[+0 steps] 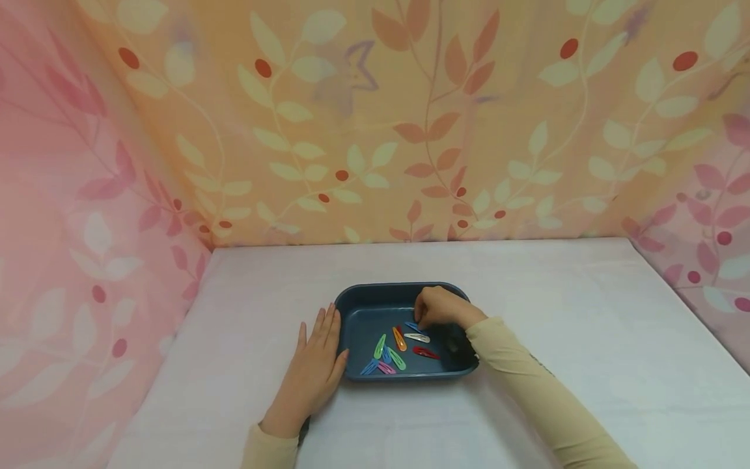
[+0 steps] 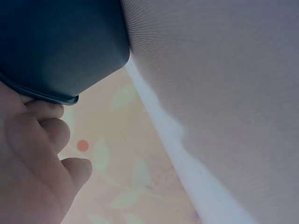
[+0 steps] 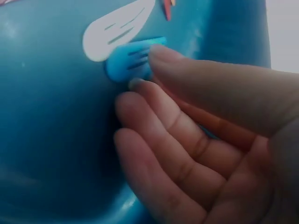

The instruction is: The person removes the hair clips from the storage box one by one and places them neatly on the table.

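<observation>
On the white table point(image 1: 205, 358), seen from my remote head feed: one dark blue tray point(image 1: 410, 376), hair clips inside it, both of the person's hands at work on it.

Right hand point(image 1: 442, 306): reaching in over the tray's right part, fingers curled. Right wrist view shows thumb and finger narrowed to a pinch on the narrow end of a blue clip point(image 3: 126, 63). I read the clip as held; its broad end points away from the fingers. The white clip point(image 1: 417, 337) lies just beside it; in the wrist view the two overlap, and I cannot tell whether they touch.

Left hand point(image 1: 313, 374): spread rather than gripping, fingers straight along the tray's left side, little finger apart from the others, thumb by the near left corner. Left wrist view confirms fingers against the rim.

Other clips, all on the tray floor: orange clip point(image 1: 400, 340) near the middle, with a red bit showing behind it; red clip point(image 1: 426, 353) nearer the front, right of middle. Toward the near left I log a tight group: two green clips point(image 1: 380, 346), two more blue clips point(image 1: 369, 367) and a pink clip point(image 1: 386, 368).

Surroundings: pale sleeves point(image 1: 539, 397) on both arms; leaf-patterned backdrop point(image 1: 328, 130) behind the table.
</observation>
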A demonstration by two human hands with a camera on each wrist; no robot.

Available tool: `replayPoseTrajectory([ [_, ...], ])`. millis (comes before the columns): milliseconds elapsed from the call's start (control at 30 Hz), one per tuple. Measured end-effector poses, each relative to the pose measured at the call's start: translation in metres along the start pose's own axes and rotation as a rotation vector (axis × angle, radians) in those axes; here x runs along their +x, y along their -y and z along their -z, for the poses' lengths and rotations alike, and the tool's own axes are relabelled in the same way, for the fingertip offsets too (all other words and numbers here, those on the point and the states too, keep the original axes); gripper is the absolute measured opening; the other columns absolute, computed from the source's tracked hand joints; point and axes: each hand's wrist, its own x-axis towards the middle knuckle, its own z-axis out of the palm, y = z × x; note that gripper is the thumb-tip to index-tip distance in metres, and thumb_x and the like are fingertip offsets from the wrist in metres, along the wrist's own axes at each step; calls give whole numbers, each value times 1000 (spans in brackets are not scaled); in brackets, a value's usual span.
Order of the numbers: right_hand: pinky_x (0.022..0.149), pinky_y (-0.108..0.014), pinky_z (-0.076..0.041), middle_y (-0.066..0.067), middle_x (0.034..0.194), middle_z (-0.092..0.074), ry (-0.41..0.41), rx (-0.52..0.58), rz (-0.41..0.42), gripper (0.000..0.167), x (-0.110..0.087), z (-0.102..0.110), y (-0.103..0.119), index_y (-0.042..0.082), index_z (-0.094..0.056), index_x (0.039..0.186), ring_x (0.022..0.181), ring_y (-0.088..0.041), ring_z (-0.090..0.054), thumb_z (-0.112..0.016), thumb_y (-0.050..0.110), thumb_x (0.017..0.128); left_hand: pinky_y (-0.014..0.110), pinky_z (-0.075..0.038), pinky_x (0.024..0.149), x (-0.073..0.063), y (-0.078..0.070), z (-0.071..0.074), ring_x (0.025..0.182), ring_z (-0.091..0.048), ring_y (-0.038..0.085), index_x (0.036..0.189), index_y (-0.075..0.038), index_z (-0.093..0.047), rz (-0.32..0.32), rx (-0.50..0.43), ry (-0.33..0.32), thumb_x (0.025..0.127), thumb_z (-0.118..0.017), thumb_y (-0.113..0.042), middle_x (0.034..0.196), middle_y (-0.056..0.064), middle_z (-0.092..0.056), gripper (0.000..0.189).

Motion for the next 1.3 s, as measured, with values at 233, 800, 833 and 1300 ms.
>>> replayPoseTrajectory([
  [233, 54, -24, -46, 3, 63, -61, -23, 6, -46, 13, 3, -6, -1, 8, -68, 71, 56, -9, -54, -81, 7, 71, 61, -19, 106, 0, 1, -3, 140, -21, 35, 143, 10, -29, -4, -5, -16, 94, -50, -26, 152, 21, -22, 64],
  [800, 53, -25, -48, 2, 61, -60, -20, 93, -65, 14, -1, -4, -3, 8, -66, 67, 53, -10, -55, -77, 2, 74, 60, -17, 107, 0, 0, -4, 141, -18, 35, 142, 11, -28, 6, -39, -21, 94, -50, -23, 152, 22, -21, 63],
  [833, 53, -25, -48, 2, 61, -60, -19, 103, -62, 14, -1, -4, -4, 8, -66, 67, 53, -10, -56, -76, 2, 74, 60, -17, 107, 0, 0, -4, 140, -19, 35, 142, 11, -28, 6, -39, -21, 94, -50, -23, 152, 22, -21, 64],
  [1300, 55, -26, -50, 1, 66, -65, -32, 204, 23, 8, -8, 6, -9, 5, -68, 72, 56, -9, -58, -71, 2, 79, 60, -19, 106, 0, 0, -4, 138, -23, 38, 142, 12, -28, 2, -44, -30, 93, -53, -21, 151, 24, -22, 64],
])
